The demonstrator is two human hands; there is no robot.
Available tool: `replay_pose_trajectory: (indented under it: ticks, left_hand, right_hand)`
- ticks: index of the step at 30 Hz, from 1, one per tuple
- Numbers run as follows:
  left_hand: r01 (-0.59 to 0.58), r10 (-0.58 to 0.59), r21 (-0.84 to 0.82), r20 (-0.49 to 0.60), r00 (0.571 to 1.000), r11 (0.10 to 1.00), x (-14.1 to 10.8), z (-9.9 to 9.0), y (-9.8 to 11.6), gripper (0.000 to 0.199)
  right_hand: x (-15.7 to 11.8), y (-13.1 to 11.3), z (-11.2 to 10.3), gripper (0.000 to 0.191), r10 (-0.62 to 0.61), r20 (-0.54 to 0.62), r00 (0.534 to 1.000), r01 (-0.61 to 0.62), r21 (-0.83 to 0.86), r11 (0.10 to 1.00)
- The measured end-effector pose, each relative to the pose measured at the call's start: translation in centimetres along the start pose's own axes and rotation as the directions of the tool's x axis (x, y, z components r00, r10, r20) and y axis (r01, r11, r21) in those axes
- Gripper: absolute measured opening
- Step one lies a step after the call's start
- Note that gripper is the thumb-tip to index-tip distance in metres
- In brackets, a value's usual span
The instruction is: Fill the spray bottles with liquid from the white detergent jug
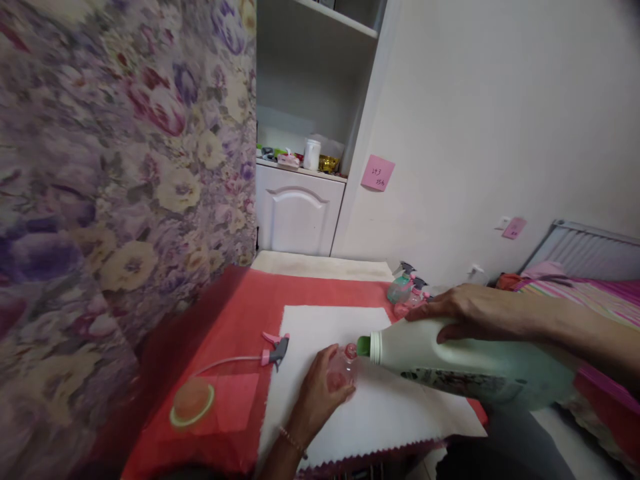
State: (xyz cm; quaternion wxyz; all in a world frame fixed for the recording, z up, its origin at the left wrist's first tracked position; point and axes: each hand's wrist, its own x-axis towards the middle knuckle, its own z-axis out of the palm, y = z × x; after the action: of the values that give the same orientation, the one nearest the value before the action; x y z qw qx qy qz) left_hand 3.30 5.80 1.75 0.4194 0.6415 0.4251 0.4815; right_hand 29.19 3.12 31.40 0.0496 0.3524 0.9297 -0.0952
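Clasps a small bottle [345, 365] over the white mat [395, 415] in the left hand [316, 395], tilting a jug [407, 348] in the right hand [465, 312] to align their mouths.

Handwritten "243" (approx.) on pink wall note [378, 173], 2nd line unclear

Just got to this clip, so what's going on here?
The person's left hand holds a small clear pinkish bottle over a white sheet. The right hand tips a large pale green bottle sideways, its green spout at the small bottle's mouth. Whether any liquid is flowing can't be made out. A pink-and-grey spray head with its tube lies off to the left.
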Motion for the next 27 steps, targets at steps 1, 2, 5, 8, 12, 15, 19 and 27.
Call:
replay_pose_trajectory:
  ticks: [1,2,5,8,12,15,19,27]
  left_hand:
    - [0.005,-0.005,0.004,0.000,1.000,1.000,0.0,0.0,0.1,0.069]
    - [0.007,-0.007,0.008,-0.001,1.000,1.000,0.0,0.0,0.1,0.070]
    - [-0.005,0.005,0.005,-0.003,1.000,1.000,0.1,0.2,-0.3,0.071]
    - [-0.022,0.022,-0.015,0.001,1.000,1.000,0.1,0.3,-0.8,0.071]
    - [-0.018,0.019,-0.034,0.005,1.000,0.999,0.1,0.3,-1.0,0.072]
    - [-0.003,0.003,-0.018,0.004,1.000,1.000,0.0,0.1,-0.5,0.071]
    - [0.004,-0.004,-0.014,-0.001,1.000,1.000,0.0,0.0,0.0,0.070]
    - [-0.001,0.001,0.001,-0.003,1.000,1.000,0.0,0.0,0.1,0.070]
  right_hand:
    - [0.0,-0.1,0.0,0.048,0.007,0.008,1.000,-0.007,0.002,1.000]
    - [0.0,-0.1,0.0,0.048,0.016,0.015,1.000,-0.016,0.002,1.000]
    - [0.1,-0.2,-0.1,0.048,0.038,0.031,0.999,-0.038,0.005,0.999]
    - [0.1,-0.3,-0.2,0.048,0.038,0.045,0.998,-0.038,0.002,0.999]
    - [0.1,-0.4,-0.2,0.049,0.055,0.078,0.995,-0.052,-0.032,0.998]
    - [0.1,-0.4,-0.2,0.047,0.066,0.084,0.994,-0.064,-0.032,0.997]
    - [0.0,-0.4,-0.3,0.048,0.057,0.060,0.997,-0.056,-0.019,0.998]
    - [0.0,-0.1,-0.2,0.049,0.016,0.033,0.999,-0.016,-0.009,1.000]
